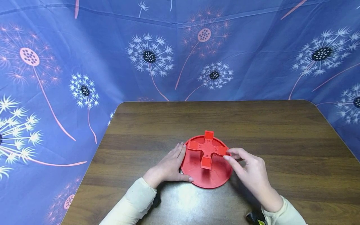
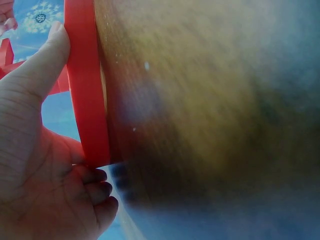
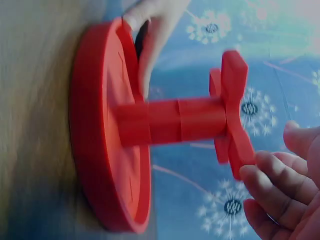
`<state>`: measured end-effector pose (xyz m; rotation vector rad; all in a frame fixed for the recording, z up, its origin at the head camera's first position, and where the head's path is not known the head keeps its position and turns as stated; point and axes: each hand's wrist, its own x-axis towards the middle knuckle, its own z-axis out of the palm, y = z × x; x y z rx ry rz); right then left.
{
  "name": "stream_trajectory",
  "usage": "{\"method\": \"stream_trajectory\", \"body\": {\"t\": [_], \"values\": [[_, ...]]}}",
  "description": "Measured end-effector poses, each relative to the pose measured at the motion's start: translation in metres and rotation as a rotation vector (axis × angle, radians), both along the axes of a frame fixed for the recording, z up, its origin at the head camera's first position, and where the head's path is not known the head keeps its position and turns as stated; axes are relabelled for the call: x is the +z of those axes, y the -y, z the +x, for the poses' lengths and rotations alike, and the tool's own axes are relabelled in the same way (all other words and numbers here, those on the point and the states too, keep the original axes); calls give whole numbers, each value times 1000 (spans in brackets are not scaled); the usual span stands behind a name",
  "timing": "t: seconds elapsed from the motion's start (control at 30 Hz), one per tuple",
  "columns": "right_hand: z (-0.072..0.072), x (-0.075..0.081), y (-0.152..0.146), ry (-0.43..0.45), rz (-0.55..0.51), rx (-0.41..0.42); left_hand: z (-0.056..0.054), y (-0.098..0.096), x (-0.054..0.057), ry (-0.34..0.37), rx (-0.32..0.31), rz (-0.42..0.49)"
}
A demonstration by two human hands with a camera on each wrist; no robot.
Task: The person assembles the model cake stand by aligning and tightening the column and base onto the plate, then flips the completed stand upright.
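A red round base [image 1: 209, 182] with a raised rim lies on the table. From it rises a red column [image 3: 172, 121], topped by a four-armed red cross [image 1: 207, 149] with a number on each arm. My left hand [image 1: 171, 162] rests at the left side of the base, fingers along the rim and thumb across its near edge. At the right arm of the cross, my right hand [image 1: 250, 168] touches the arm's end with its fingertips. In the right wrist view the right thumb [image 3: 300, 140] stands apart from that arm.
The brown wooden table [image 1: 140, 125] stretches out around the base. Behind it and at the sides hangs a blue cloth [image 1: 247, 47] with dandelion prints. A dark strap-like item [image 1: 254, 217] sits at the right wrist.
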<state>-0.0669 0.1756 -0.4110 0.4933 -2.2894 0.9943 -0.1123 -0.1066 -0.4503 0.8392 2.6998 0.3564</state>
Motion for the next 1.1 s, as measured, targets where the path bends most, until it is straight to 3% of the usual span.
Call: {"method": "stream_trajectory", "body": {"t": [0.17, 0.33, 0.73, 0.9, 1.1], "values": [[-6, -2, -13, 102, 64, -20, 0, 0, 0, 0, -2, 1], [-7, -7, -17, 231, 122, 80, 0, 0, 0, -3, -1, 5], [-4, -14, -16, 279, 15, 180, 0, 0, 1, -11, -8, 2], [-1, -15, -9, 285, 23, 212, 0, 0, 1, -40, -25, 5], [3, -13, 7, 237, 58, 227, 0, 0, 0, -23, -14, 12]]}}
